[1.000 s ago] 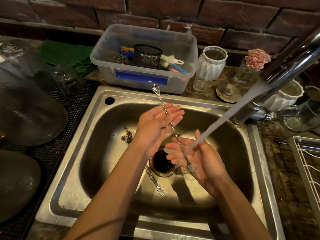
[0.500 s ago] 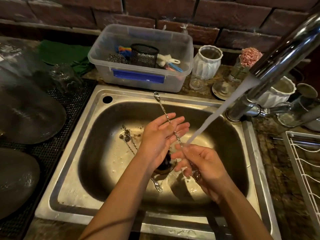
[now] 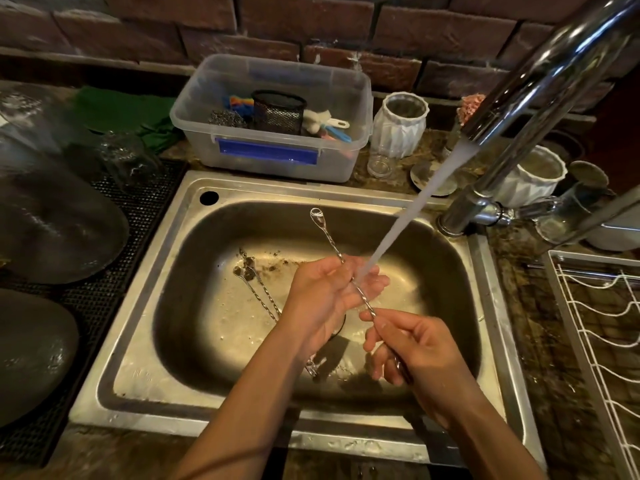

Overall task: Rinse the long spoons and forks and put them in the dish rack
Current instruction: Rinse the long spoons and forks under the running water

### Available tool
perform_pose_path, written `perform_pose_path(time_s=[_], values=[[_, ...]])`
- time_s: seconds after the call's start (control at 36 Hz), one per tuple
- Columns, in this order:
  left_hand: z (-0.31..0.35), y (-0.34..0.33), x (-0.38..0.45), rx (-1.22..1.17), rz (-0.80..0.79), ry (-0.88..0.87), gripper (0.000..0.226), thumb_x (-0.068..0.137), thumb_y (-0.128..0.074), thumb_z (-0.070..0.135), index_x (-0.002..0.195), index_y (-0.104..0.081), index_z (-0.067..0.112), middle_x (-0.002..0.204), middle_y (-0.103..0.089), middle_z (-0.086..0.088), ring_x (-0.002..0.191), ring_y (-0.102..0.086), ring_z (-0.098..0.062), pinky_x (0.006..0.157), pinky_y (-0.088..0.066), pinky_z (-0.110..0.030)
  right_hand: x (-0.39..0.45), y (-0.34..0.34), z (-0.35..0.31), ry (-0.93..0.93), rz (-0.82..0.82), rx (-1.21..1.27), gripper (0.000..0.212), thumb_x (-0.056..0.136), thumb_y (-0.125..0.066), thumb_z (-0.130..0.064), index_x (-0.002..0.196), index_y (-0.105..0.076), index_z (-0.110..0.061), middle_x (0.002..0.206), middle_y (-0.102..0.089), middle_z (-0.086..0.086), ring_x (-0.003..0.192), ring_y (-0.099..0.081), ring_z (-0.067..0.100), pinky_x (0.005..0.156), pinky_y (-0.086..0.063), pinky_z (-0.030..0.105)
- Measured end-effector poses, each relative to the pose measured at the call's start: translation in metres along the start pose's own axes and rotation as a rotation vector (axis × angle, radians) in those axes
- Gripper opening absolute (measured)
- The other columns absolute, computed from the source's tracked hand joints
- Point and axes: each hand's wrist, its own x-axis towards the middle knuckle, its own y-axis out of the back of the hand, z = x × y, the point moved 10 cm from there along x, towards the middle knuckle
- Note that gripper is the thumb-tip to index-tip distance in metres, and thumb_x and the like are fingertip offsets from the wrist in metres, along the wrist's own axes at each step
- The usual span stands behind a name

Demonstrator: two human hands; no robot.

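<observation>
A long twisted-stem spoon (image 3: 328, 242) slants over the steel sink (image 3: 145, 341), bowl end up and away from me. My right hand (image 3: 412, 351) pinches its lower stem between thumb and fingers. My left hand (image 3: 329, 299) lies palm-up under the middle of the stem with fingers loosely curled, and the water stream (image 3: 408, 216) lands on it there. More long twisted utensils (image 3: 258, 289) lie on the sink floor to the left, partly hidden under my left forearm. A white wire dish rack (image 3: 602, 327) stands at the right edge.
The chrome tap (image 3: 540, 84) arches in from the upper right. A clear plastic tub (image 3: 277, 157) of scrubbers sits behind the sink, with white ribbed pots (image 3: 398, 126) beside it. Dark plates (image 3: 52, 223) and glasses rest on a black mat at left.
My right hand slid down toward me along the stem and now pinches the lower end. My left hand shifted right, under the stream. The spoon's bowl end sits further out from my left hand.
</observation>
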Motion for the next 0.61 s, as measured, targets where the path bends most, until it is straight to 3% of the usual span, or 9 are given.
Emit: perform_pose_path(time_s=[0.17, 0.31, 0.42, 0.53, 0.61], values=[[-0.013, -0.001, -0.005, -0.047, 0.029, 0.070, 0.019, 0.093, -0.059, 0.000, 0.102, -0.065, -0.016, 0.093, -0.073, -0.028, 0.084, -0.075, -0.040, 0.070, -0.063, -0.035, -0.018, 0.012, 0.002, -0.007, 0.011, -0.031, 0.025, 0.092, -0.058, -0.022, 0.100, -0.076, -0.005, 0.059, -0.063, 0.015, 0.035, -0.052, 0.013, 0.035, -0.037, 0.017], [-0.025, 0.006, -0.005, -0.041, 0.078, 0.108, 0.019, 0.097, -0.057, 0.004, 0.097, -0.067, -0.012, 0.090, -0.075, -0.025, 0.083, -0.076, -0.039, 0.067, -0.062, -0.034, -0.033, 0.018, 0.006, -0.049, 0.008, -0.129, 0.030, 0.100, -0.052, -0.019, 0.087, -0.078, -0.012, 0.057, -0.065, 0.020, 0.033, -0.044, 0.015, 0.041, -0.043, 0.021], [-0.031, 0.012, -0.003, -0.069, 0.123, 0.110, 0.023, 0.100, -0.054, 0.007, 0.097, -0.066, -0.013, 0.089, -0.076, -0.026, 0.082, -0.076, -0.038, 0.066, -0.062, -0.032, -0.043, 0.023, 0.010, -0.075, 0.026, -0.098, 0.031, 0.100, -0.053, -0.013, 0.082, -0.076, -0.002, 0.054, -0.063, 0.024, 0.030, -0.041, 0.016, 0.035, -0.037, 0.017], [-0.034, 0.017, -0.002, -0.060, 0.137, 0.110, 0.022, 0.100, -0.053, 0.004, 0.099, -0.066, -0.014, 0.091, -0.075, -0.028, 0.086, -0.076, -0.039, 0.066, -0.062, -0.031, -0.050, 0.025, 0.016, -0.091, 0.044, -0.075, 0.027, 0.099, -0.054, -0.011, 0.086, -0.077, -0.005, 0.055, -0.063, 0.023, 0.029, -0.042, 0.016, 0.033, -0.034, 0.018], [-0.034, 0.019, -0.002, -0.085, 0.175, 0.115, 0.020, 0.100, -0.052, 0.001, 0.105, -0.063, -0.015, 0.090, -0.075, -0.028, 0.082, -0.077, -0.036, 0.063, -0.061, -0.029, -0.053, 0.026, 0.017, -0.102, 0.028, -0.070, 0.031, 0.098, -0.054, -0.013, 0.077, -0.074, -0.004, 0.051, -0.061, 0.021, 0.028, -0.042, 0.014, 0.034, -0.035, 0.020]])
